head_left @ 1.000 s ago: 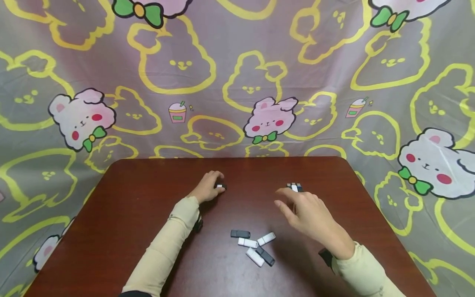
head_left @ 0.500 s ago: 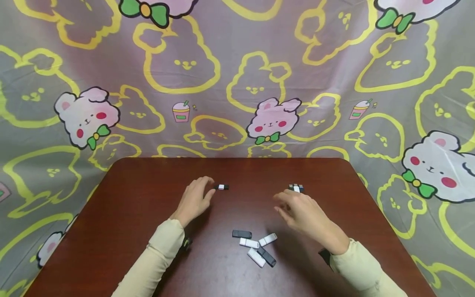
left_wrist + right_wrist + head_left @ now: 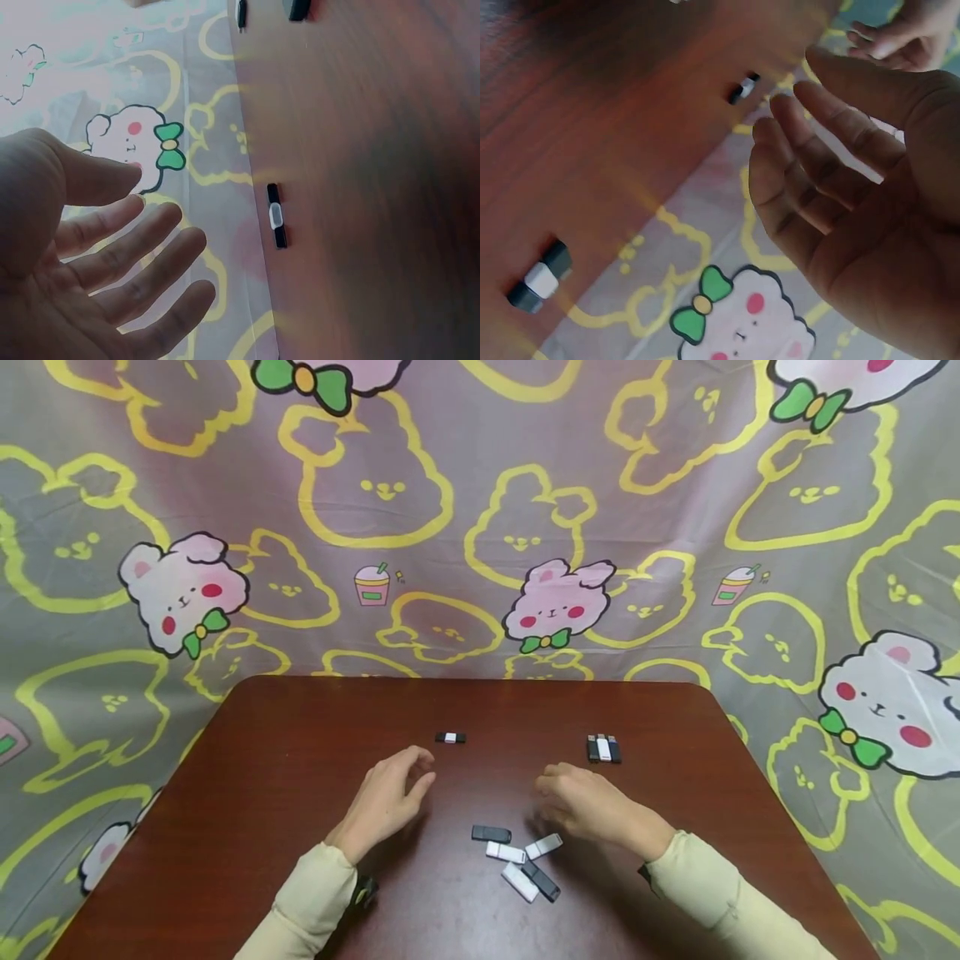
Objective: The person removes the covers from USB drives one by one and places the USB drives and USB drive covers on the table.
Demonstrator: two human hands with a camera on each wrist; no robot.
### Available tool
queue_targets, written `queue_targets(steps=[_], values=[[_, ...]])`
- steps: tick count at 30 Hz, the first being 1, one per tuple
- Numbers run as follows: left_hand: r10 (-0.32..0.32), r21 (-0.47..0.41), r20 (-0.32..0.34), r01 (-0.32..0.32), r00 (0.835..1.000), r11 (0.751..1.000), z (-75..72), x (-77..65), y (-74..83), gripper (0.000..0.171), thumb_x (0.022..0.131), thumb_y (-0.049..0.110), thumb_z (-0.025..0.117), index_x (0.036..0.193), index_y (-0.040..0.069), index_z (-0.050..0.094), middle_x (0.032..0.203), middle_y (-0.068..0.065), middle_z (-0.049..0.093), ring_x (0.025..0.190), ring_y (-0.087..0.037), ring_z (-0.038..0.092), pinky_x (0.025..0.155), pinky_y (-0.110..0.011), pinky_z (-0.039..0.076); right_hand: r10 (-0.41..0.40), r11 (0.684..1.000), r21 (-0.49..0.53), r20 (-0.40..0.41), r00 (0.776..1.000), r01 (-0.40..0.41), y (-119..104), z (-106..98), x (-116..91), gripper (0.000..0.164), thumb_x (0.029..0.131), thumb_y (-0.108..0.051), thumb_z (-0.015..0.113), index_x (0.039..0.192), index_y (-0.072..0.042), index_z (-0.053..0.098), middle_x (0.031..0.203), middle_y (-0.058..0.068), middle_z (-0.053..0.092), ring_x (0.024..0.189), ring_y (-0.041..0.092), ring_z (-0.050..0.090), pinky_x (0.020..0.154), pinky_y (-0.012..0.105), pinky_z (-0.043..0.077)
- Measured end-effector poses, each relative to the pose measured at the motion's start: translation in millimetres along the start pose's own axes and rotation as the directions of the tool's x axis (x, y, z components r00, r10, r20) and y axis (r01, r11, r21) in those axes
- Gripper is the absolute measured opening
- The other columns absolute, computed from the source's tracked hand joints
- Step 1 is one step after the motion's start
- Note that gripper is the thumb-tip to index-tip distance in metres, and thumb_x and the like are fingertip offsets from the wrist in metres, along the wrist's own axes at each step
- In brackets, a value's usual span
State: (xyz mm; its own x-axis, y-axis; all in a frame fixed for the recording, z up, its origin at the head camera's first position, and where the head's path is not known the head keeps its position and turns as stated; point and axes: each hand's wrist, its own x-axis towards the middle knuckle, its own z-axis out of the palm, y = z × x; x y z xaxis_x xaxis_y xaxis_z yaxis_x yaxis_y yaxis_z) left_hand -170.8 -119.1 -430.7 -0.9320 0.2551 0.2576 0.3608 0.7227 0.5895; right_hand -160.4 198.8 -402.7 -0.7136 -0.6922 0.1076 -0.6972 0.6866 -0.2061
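Note:
A loose pile of several USB sticks lies mid-table, among them a dark grey stick [image 3: 491,834] and a white stick [image 3: 520,882]. My left hand [image 3: 386,797] hovers left of the pile; its relaxed fingers [image 3: 139,289] hold nothing. Just behind the pile is my right hand [image 3: 596,806], with loosely bent fingers [image 3: 802,150] and a bare palm in the right wrist view. Farther back on the right, three USB sticks [image 3: 603,749] lie side by side, connectors away from me. A short row of black and white pieces [image 3: 450,738], perhaps caps, lies back left.
The brown table [image 3: 315,718] has rounded far corners. Behind it hangs a grey cloth [image 3: 450,460] with yellow outlines and cartoon animal heads, which also runs along both sides.
My left hand has drawn back from the black and white row, leaving it uncovered. My right hand has come nearer and to the left, so the three side-by-side sticks show fully.

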Motion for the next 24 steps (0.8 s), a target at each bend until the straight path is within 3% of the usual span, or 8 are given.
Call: queue_targets(steps=[5,10,18,24], values=[[0.006,-0.012,0.005,-0.005,1.000,1.000,0.0,-10.3,5.7,0.015,0.095,0.016,0.070,0.109,0.016,0.067,0.095,0.007,0.071,0.082,-0.006,0.063,0.072,-0.026,0.051,-0.005,0.999,0.044,0.122,0.992,-0.001,3,13,-1,0.023,0.082,-0.008,0.080,0.101,-0.015,0.072,0.095,-0.003,0.066,0.090,0.014,0.062,0.068,0.029,0.053],[-0.007,-0.044,0.037,0.008,0.999,0.999,1.5,-16.3,10.5,0.015,0.095,0.015,0.070,0.110,0.016,0.067,0.094,0.006,0.070,0.083,-0.006,0.064,0.074,-0.026,0.054,0.037,0.998,0.041,0.207,0.978,-0.047,6,24,-3,0.029,0.081,-0.007,0.082,0.107,-0.015,0.072,0.097,-0.001,0.065,0.086,0.010,0.058,0.066,0.029,0.050],[-0.013,-0.072,0.058,0.017,0.998,0.997,2.9,-20.5,15.8,0.015,0.095,0.015,0.071,0.110,0.017,0.068,0.095,0.006,0.071,0.084,-0.006,0.064,0.074,-0.027,0.055,0.025,0.998,0.057,0.196,0.980,-0.037,6,32,-7,0.023,0.082,-0.005,0.080,0.102,-0.014,0.073,0.097,0.001,0.067,0.083,0.009,0.061,0.065,0.027,0.052],[0.025,-0.073,0.053,-0.021,0.998,0.997,4.5,-20.3,16.6,0.016,0.094,0.014,0.072,0.110,0.016,0.067,0.095,0.004,0.072,0.084,-0.006,0.065,0.074,-0.027,0.055,0.032,0.998,0.050,0.181,0.983,-0.041,8,34,-7,0.020,0.083,-0.006,0.080,0.099,-0.014,0.072,0.094,-0.001,0.065,0.081,0.008,0.060,0.064,0.027,0.052]])
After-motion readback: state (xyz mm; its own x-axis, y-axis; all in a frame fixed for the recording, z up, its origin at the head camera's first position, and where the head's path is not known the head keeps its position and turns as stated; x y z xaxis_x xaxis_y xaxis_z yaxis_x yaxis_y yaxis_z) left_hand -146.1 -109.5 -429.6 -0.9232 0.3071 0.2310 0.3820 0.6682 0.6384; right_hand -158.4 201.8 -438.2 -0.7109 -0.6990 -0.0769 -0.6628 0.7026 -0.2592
